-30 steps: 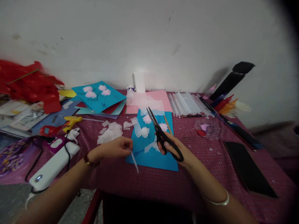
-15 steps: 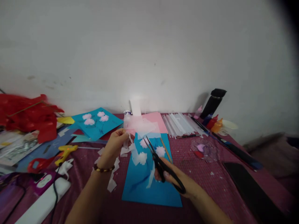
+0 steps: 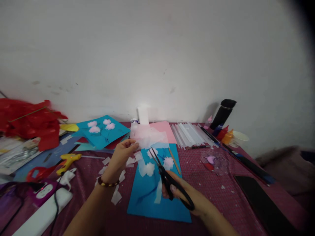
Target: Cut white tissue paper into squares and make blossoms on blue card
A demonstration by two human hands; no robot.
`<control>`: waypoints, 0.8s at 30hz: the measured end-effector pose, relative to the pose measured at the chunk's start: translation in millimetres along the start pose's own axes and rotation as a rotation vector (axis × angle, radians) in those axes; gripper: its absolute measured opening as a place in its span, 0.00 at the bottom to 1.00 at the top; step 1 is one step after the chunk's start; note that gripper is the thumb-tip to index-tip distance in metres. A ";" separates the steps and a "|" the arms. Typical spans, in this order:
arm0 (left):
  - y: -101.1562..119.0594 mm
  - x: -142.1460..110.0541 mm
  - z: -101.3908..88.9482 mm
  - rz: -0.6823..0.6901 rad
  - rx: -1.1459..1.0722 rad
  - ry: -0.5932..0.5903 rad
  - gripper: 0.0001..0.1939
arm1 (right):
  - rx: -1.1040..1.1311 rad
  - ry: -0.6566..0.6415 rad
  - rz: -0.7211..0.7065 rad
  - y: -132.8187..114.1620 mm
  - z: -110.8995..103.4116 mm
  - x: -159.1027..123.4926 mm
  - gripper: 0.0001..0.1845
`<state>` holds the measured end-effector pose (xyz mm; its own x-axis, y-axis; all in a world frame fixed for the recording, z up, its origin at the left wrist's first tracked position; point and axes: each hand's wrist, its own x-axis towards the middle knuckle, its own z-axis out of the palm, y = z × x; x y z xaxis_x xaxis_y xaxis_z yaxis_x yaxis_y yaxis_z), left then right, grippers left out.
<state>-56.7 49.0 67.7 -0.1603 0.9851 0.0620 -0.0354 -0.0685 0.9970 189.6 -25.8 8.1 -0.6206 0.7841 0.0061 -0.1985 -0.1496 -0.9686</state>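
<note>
Black-handled scissors are in my right hand, fingers through the loops. Their slightly parted blades point up and away over the blue sheet. Fluffy white-pink paper flowers and a loose white paper strip lie on that sheet. My left hand is closed, thumb and fingertips together, at the near left edge of thin white tissue paper. Whether something small is pinched there is hidden. Cut tissue scraps lie below and beside this hand.
A second blue sheet with flowers lies back left. A yellow glue gun and a white power strip are at left. Translucent glue sticks, paint bottles and a black flask stand or lie right. A dark phone-like slab is nearer.
The white tissue piece that hung from my left fingers is no longer seen in them. My left hand has shifted slightly; the scissors stay over the blue sheet, blades still parted.
</note>
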 end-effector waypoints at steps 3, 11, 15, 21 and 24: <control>0.5 -20.0 -17.4 -0.053 -0.128 0.023 0.13 | 0.005 -0.046 0.042 0.0 18.2 -3.1 0.34; -12.1 -79.1 -55.6 -0.211 -0.264 0.201 0.16 | -0.047 -0.032 0.136 25.2 100.2 5.0 0.29; -25.3 -96.3 -68.0 -0.213 -0.259 0.266 0.18 | -0.038 0.045 0.174 40.9 120.6 23.7 0.36; -38.3 -103.5 -81.9 -0.164 -0.203 0.325 0.20 | -0.038 0.081 0.219 44.7 127.5 39.6 0.38; -41.1 -104.1 -83.1 -0.160 -0.217 0.347 0.20 | 0.005 0.086 0.241 45.8 130.1 40.6 0.38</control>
<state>-120.5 -63.9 16.4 -0.4570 0.8770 -0.1485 -0.2868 0.0128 0.9579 56.6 -79.1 -3.7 -0.5837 0.7737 -0.2462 -0.0565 -0.3412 -0.9383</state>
